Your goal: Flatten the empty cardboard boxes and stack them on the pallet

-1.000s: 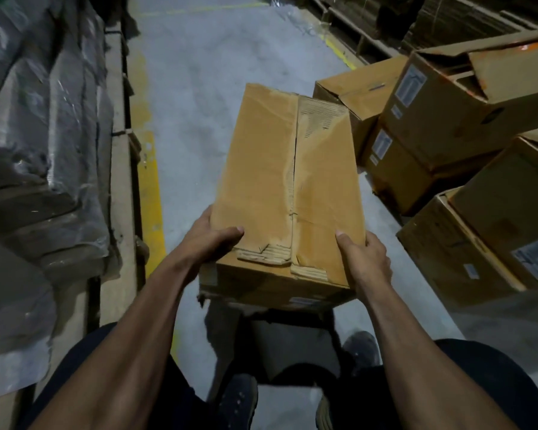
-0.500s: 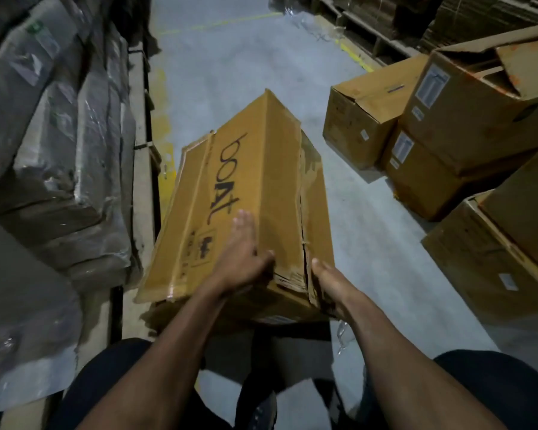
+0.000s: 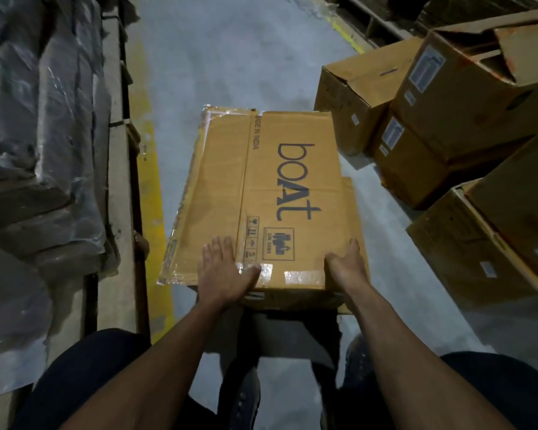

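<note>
A brown cardboard box (image 3: 280, 187) printed "boAt" lies in front of me over the grey floor, its printed side up and an opened flap sticking out flat to the left. My left hand (image 3: 222, 273) lies flat on the near left of the top, fingers straight, thumb along the near edge. At the near right corner, my right hand (image 3: 345, 265) presses on the box with straight fingers. The box's underside is hidden.
Several brown cardboard boxes (image 3: 448, 97) are piled on the right, some with open flaps. Plastic-wrapped stacks (image 3: 41, 144) on a wooden pallet (image 3: 115, 150) run along the left. A yellow floor line (image 3: 149, 181) runs beside them. My legs and shoes are below the box.
The box has been rolled from its taped seam side to its printed side up. My hands went from gripping the near end to lying flat on top.
</note>
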Available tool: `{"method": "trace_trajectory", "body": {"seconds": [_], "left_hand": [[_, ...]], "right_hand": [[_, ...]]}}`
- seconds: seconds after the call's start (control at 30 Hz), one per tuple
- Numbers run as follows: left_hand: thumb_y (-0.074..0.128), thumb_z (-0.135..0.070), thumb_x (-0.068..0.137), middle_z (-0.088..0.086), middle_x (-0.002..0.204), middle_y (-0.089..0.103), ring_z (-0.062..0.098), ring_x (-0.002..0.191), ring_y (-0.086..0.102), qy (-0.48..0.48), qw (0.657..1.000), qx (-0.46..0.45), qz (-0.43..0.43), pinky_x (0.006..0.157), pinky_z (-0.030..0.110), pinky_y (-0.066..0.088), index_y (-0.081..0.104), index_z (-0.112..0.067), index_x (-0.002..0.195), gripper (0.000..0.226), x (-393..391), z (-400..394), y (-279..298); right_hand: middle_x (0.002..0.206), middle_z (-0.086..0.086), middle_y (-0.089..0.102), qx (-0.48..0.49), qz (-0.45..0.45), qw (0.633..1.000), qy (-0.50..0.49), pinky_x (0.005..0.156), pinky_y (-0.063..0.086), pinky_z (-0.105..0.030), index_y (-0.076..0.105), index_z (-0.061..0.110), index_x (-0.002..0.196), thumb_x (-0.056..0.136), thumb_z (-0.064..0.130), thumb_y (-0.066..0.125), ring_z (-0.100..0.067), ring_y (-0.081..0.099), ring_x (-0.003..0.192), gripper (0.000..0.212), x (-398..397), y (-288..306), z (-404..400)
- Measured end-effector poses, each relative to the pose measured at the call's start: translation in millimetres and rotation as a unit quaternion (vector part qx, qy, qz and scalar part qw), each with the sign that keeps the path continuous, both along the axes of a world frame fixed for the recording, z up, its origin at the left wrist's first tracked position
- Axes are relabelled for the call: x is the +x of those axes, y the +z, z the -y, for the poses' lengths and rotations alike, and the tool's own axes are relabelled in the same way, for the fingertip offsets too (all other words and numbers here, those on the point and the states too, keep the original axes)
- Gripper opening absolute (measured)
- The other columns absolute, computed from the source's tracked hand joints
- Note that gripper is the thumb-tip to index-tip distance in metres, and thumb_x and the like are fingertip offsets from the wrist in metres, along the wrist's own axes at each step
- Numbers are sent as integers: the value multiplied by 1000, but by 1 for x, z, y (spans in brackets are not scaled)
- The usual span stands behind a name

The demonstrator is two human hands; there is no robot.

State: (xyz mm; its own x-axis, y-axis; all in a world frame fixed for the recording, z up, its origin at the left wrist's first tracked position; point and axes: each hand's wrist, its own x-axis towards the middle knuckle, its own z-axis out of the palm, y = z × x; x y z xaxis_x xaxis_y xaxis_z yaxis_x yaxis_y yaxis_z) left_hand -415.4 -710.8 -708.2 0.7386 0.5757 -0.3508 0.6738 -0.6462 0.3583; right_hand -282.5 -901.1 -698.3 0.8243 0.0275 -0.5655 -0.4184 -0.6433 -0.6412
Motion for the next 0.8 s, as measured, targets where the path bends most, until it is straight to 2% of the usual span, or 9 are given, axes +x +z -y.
{"method": "trace_trajectory", "body": {"seconds": [0.13,0.27,0.33,0.43,0.57,0.67,0.73,0.8], "left_hand": [[41,-67,94,16,166,-7,33,153,-6,53,999,-1,-6,122,44,3,0,-9,159,96,9,-11,-7],[34,-67,96,18,166,-2,33,153,-4,155,987,28,1,123,45,1,5,-5,158,92,16,-28,-6],[32,-66,97,19,165,-1,34,153,-3,199,980,29,1,123,46,1,7,-3,158,91,20,-42,-7],[32,-68,95,19,165,2,35,152,1,212,977,38,-10,123,47,3,6,-4,158,94,27,-45,-9],[42,-71,87,21,154,31,41,139,33,262,963,58,-29,114,52,24,19,-10,155,94,27,-52,-5],[54,-69,76,19,134,55,41,120,53,331,942,-51,-4,102,49,44,45,-6,135,86,23,-77,4],[63,-63,78,20,127,61,41,114,58,305,951,-50,15,94,44,49,53,-4,127,77,21,-88,22],[64,-53,85,20,115,64,40,103,61,262,964,10,35,83,42,51,58,-4,114,57,25,-95,52]], "right_hand": [[153,-10,35,4,-10,1000,7,111,39,-57,6,32,158,99,33,54,-36,39,136,76,6,-10,-6],[159,-12,26,-65,-2,998,0,114,33,-57,5,25,159,100,38,52,-37,33,141,77,10,-20,-4],[159,-13,26,-90,2,996,-7,115,31,-57,5,25,159,101,41,50,-38,32,141,76,12,-23,-1],[156,-13,29,-97,7,995,-15,112,32,-59,6,27,158,100,45,48,-38,35,137,74,14,-27,2],[148,-12,35,-127,12,992,-22,105,39,-59,14,25,154,98,51,42,-37,42,128,68,7,-30,8],[146,-10,38,-133,18,990,-53,103,40,-60,20,25,151,95,56,42,-36,44,126,68,2,-30,16],[145,-11,39,-125,21,990,-58,103,40,-60,21,25,150,94,57,44,-36,44,126,69,1,-29,16],[145,-11,39,-114,28,992,-51,102,42,-60,20,26,150,94,58,45,-36,45,126,70,0,-28,11]]}}
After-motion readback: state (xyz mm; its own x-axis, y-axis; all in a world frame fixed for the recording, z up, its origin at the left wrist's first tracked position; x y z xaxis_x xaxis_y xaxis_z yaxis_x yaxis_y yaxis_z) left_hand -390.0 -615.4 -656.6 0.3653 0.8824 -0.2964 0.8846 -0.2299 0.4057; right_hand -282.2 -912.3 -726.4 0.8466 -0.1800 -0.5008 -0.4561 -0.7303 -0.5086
